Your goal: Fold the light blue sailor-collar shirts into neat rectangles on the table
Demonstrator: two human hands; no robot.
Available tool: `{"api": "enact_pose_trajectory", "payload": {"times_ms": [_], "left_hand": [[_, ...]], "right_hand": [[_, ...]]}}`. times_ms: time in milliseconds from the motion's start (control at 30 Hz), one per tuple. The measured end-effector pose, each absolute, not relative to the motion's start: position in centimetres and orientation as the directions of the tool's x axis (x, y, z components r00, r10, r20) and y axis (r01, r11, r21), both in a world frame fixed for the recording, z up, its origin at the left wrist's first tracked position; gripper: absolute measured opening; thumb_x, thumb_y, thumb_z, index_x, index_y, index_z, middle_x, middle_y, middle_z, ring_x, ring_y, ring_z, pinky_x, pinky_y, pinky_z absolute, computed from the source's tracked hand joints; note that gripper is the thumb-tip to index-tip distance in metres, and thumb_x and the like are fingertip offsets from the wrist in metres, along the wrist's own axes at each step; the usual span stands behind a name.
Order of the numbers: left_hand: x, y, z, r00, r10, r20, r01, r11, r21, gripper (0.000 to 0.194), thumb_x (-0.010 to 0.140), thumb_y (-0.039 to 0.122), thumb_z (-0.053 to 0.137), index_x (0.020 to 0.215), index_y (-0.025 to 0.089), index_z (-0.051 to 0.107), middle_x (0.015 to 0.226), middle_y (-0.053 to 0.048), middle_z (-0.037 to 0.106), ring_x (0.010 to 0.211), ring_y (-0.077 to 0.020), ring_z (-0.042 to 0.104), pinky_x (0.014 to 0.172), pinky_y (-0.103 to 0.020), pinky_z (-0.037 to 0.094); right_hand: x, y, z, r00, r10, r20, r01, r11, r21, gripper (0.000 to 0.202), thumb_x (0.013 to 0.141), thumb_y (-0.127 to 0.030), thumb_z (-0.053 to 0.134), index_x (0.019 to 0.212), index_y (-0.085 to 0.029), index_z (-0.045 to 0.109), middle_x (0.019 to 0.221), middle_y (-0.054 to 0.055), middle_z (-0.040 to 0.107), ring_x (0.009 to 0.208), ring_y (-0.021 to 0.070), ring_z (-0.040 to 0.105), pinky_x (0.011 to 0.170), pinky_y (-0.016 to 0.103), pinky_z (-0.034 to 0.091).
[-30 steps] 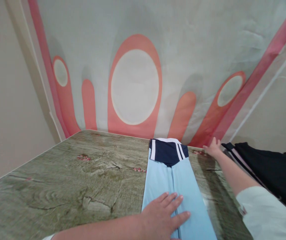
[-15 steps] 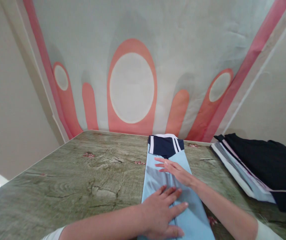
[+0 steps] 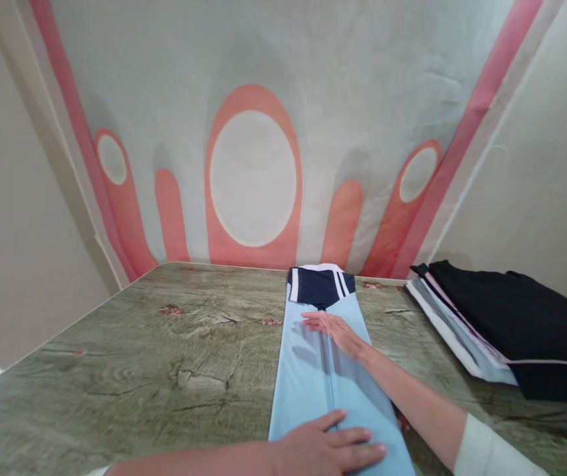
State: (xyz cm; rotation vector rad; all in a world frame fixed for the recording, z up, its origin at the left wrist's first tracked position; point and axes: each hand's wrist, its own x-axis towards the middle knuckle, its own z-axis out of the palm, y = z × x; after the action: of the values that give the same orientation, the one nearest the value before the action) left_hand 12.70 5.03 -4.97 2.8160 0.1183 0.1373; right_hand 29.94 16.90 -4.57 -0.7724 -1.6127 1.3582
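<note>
Wood-patterned table (image 3: pixel 204 377) holds a folded light-blue garment (image 3: pixel 310 387) stretching lengthwise from its navy collar (image 3: pixel 314 286) at the far end, beneath the right hand (image 3: pixel 336 332), nearer to this collar with fingers loosely extended, and the left hand (image 3: pixel 323 446), farther from it with fingers spread.

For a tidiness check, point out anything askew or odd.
The folded stack, right of the light-blue garment, looks slightly uneven: its left edges fan out in layers instead of lining up.
</note>
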Motion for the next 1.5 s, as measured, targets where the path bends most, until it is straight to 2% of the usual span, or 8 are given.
{"api": "enact_pose_trajectory", "payload": {"times_ms": [200,300,400,567,700,933,1267,1500], "left_hand": [[11.2,7.6,0.8,0.996,0.091,0.011,0.077,-0.896,0.437,0.049,0.092,0.036,0.036,0.14,0.025,0.028,0.145,-0.001,0.026,0.134,-0.0187,0.022,0.112,-0.036,0.013],[10.0,9.8,2.3,0.978,0.209,0.024,0.176,-0.878,0.446,0.049,0.092,0.035,0.035,0.137,0.017,0.032,0.145,-0.006,0.029,0.135,-0.0176,0.019,0.11,-0.032,0.018],[8.1,11.9,2.7,0.94,0.34,0.027,0.306,-0.876,0.374,0.046,0.091,0.028,0.038,0.136,0.019,0.034,0.145,-0.006,0.029,0.134,-0.0179,0.02,0.109,-0.034,0.021],[4.6,13.8,2.6,0.93,0.367,0.004,0.359,-0.914,0.19,0.043,0.082,0.015,0.049,0.125,0.022,0.045,0.139,-0.008,0.038,0.128,-0.021,0.035,0.107,-0.038,0.026],[3.1,13.9,2.3,0.918,0.392,-0.053,0.395,-0.916,0.064,0.059,0.073,0.003,0.05,0.129,0.023,0.04,0.138,-0.009,0.041,0.127,-0.0222,0.037,0.107,-0.041,0.025],[4.3,10.7,2.6,0.955,0.256,-0.153,0.28,-0.945,0.167,0.081,0.065,0.012,0.059,0.137,0.026,0.025,0.143,-0.009,0.032,0.128,-0.0257,0.033,0.107,-0.045,0.019],[9.8,11.5,3.2,0.997,0.004,-0.078,0.027,-0.955,0.296,0.069,0.073,0.01,0.049,0.138,0.023,0.028,0.144,-0.007,0.03,0.132,-0.0207,0.028,0.11,-0.042,0.012],[12.2,11.8,2.3,0.986,-0.158,-0.058,-0.115,-0.882,0.457,0.071,0.066,0.019,0.053,0.135,0.023,0.036,0.142,-0.008,0.034,0.128,-0.0262,0.033,0.109,-0.046,0.012]], "right_hand": [[30.6,19.8,-5.1,-0.311,0.928,0.207,-0.014,0.213,-0.977,0.06,0.084,-0.063,0.034,0.109,-0.016,0.062,0.118,0.011,0.06,0.108,0.0222,0.055,0.098,0.042,0.038],[30.7,20.7,-4.9,-0.292,0.936,0.197,-0.038,0.194,-0.98,0.061,0.083,-0.063,0.036,0.106,-0.015,0.064,0.117,0.012,0.061,0.108,0.0227,0.055,0.099,0.042,0.037],[30.7,21.0,-4.3,-0.362,0.919,0.158,-0.087,0.135,-0.987,0.062,0.084,-0.064,0.034,0.108,-0.015,0.063,0.119,0.012,0.059,0.113,0.0229,0.052,0.102,0.042,0.033],[29.9,20.3,-3.5,-0.585,0.805,0.102,-0.076,0.07,-0.995,0.065,0.085,-0.064,0.031,0.116,-0.015,0.059,0.125,0.013,0.055,0.117,0.0243,0.048,0.104,0.044,0.028],[29.1,20.0,-3.8,-0.633,0.765,0.119,-0.123,0.052,-0.991,0.067,0.083,-0.065,0.032,0.117,-0.014,0.059,0.125,0.012,0.055,0.117,0.0247,0.048,0.105,0.044,0.026],[29.3,20.4,-4.5,-0.595,0.789,0.152,-0.242,0.005,-0.97,0.075,0.081,-0.07,0.026,0.113,-0.012,0.061,0.12,0.015,0.058,0.113,0.0255,0.051,0.102,0.045,0.03],[29.3,20.4,-4.1,-0.58,0.808,0.106,-0.278,-0.074,-0.958,0.074,0.081,-0.07,0.027,0.106,-0.011,0.064,0.117,0.016,0.06,0.109,0.0248,0.054,0.101,0.044,0.031],[29.4,20.5,-4.3,-0.602,0.787,0.133,-0.287,-0.058,-0.956,0.078,0.081,-0.071,0.023,0.11,-0.01,0.062,0.118,0.016,0.059,0.111,0.0243,0.053,0.101,0.043,0.032]]}}
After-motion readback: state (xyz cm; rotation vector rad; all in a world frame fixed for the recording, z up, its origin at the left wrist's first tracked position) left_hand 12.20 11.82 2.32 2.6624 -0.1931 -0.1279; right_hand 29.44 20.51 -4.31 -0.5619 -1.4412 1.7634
